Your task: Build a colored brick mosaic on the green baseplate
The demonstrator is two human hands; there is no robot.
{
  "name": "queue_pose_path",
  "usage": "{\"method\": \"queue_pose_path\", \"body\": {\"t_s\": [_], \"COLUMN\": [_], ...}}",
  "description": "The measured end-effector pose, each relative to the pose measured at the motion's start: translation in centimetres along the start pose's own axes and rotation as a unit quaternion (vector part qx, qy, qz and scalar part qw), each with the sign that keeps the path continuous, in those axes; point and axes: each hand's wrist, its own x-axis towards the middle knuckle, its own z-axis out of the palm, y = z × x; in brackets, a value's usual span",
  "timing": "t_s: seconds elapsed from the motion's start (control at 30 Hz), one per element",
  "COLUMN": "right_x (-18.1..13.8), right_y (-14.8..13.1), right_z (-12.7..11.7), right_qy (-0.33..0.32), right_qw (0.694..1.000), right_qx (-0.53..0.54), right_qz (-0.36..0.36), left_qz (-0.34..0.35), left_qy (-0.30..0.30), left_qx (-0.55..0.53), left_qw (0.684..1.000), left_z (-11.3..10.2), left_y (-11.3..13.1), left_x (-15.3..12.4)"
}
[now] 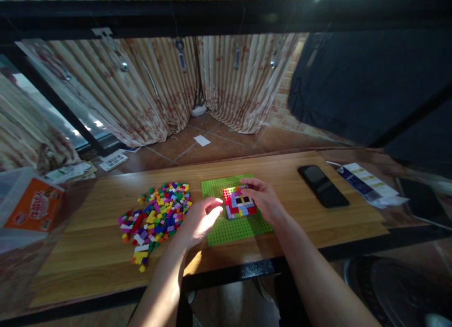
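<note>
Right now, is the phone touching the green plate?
Apart. The head view shows a strip of bare table between the phone and the green plate.

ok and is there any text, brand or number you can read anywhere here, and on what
No text here can be quoted as it reads.
orange box: red and white characters on its label, too blurred to read.
leaflet beside the phone: printed lines, too small.
papers on the floor: print too small.
</note>
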Motion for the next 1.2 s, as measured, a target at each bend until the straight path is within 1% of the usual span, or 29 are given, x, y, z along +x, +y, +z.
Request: {"method": "queue_pose_path", "body": {"t_s": [0.2,0.4,0.57,0.77,0.93,1.03,1.13,1.2], "right_x": [0.1,0.4,0.5,0.4,0.4,0.2,-0.1,-0.2], "right_y": [0.5,1.4,1.7,1.6,1.6,1.4,0.8,0.4], "right_z": [0.7,1.1,1.1,1.2,1.2,0.9,0.6,0.5], "right_qy": [0.02,0.043,0.046,0.048,0.051,0.041,0.033,0.046], "right_qw": [0.999,0.995,0.993,0.993,0.989,0.993,0.999,0.999], "right_qx": [-0.039,-0.092,-0.099,-0.108,-0.127,-0.101,-0.032,0.012], "right_qz": [0.006,-0.021,-0.031,-0.028,-0.05,-0.035,-0.017,-0.015], "left_qz": [-0.006,-0.012,-0.008,0.011,0.005,0.002,0.008,0.013], "left_qy": [-0.014,-0.011,-0.005,-0.009,0.012,0.03,0.058,0.083], "left_qx": [0.019,0.023,0.013,0.016,0.016,-0.001,-0.019,-0.03], "left_qw": [1.0,1.0,1.0,1.0,1.0,1.0,0.998,0.996], "left_z": [-0.1,-0.1,0.0,-0.1,-0.3,-0.8,-1.9,-2.7], "left_y": [0.1,0.0,-0.2,-0.4,-0.8,-0.8,-0.4,-0.2], "left_x": [0.0,0.0,0.0,0.0,0.0,-0.1,-0.3,-0.5]}}
